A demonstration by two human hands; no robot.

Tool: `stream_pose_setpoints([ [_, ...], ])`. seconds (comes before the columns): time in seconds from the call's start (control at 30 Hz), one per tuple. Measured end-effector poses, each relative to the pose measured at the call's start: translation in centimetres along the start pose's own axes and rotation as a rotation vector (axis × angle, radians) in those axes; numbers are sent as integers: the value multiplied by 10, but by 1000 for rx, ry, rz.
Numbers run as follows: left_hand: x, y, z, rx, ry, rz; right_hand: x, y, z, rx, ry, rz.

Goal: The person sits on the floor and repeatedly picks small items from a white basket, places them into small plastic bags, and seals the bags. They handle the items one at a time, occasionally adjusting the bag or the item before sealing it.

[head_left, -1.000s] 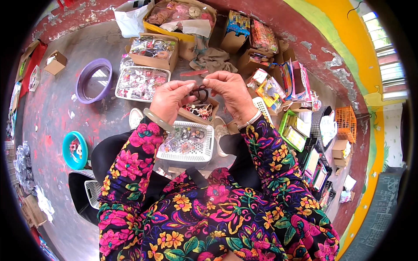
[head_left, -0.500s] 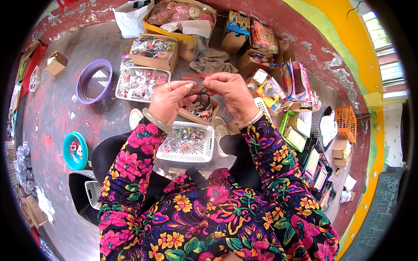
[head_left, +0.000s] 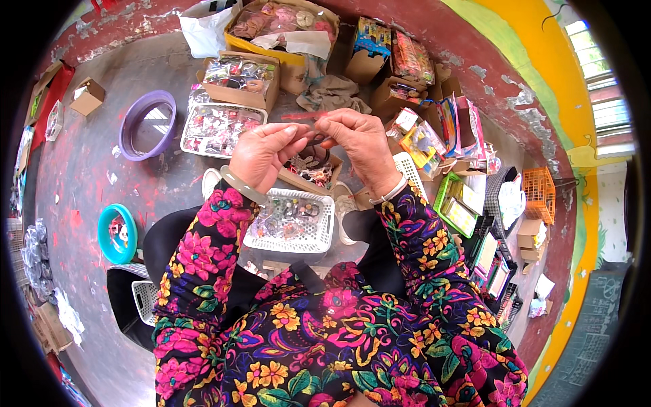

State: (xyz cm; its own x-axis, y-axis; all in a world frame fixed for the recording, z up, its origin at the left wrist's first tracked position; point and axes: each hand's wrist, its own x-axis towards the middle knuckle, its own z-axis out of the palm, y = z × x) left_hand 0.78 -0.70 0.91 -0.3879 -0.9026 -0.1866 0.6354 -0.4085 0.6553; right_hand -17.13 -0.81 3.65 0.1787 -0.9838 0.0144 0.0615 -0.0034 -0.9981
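Observation:
Both hands are raised in front of me, close together, with fingers pinched. A small clear plastic bag (head_left: 303, 116) with a red strip along its top edge is stretched between them. My left hand (head_left: 268, 156) pinches its left side, and my right hand (head_left: 361, 144) grips the right side. A dark loop, like a hair tie (head_left: 317, 140), shows between the fingertips; whether it is inside the bag I cannot tell. Below the hands stands a white perforated basket (head_left: 324, 237) of small bagged pieces. A cardboard box (head_left: 298, 182) of dark and red small items lies just beyond it.
A white basket of packed accessories (head_left: 188, 144) and a cardboard box (head_left: 234, 98) stand beyond my left hand. A purple basin (head_left: 123, 132) and a teal basin (head_left: 102, 237) sit on the left floor. Boxes, a green basket (head_left: 442, 197) and an orange crate (head_left: 539, 193) crowd the right.
The bag's red strip has tilted and crumpled slightly between my fingers. My right hand has risen a little, and the dark loop now shows less.

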Motion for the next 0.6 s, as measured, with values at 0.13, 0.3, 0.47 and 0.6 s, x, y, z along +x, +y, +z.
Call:
stream_pose_setpoints([
  [0.13,-3,0,4,66,-18,42,1,3,-1,-65,3,-9],
  [0.3,-3,-1,1,128,-7,76,0,-12,6,-9,-71,199],
  [0.47,-1,-11,3,166,81,127,0,2,5,16,-92,144],
  [0.6,1,-5,12,297,199,94,2,11,-6,66,22,205],
])
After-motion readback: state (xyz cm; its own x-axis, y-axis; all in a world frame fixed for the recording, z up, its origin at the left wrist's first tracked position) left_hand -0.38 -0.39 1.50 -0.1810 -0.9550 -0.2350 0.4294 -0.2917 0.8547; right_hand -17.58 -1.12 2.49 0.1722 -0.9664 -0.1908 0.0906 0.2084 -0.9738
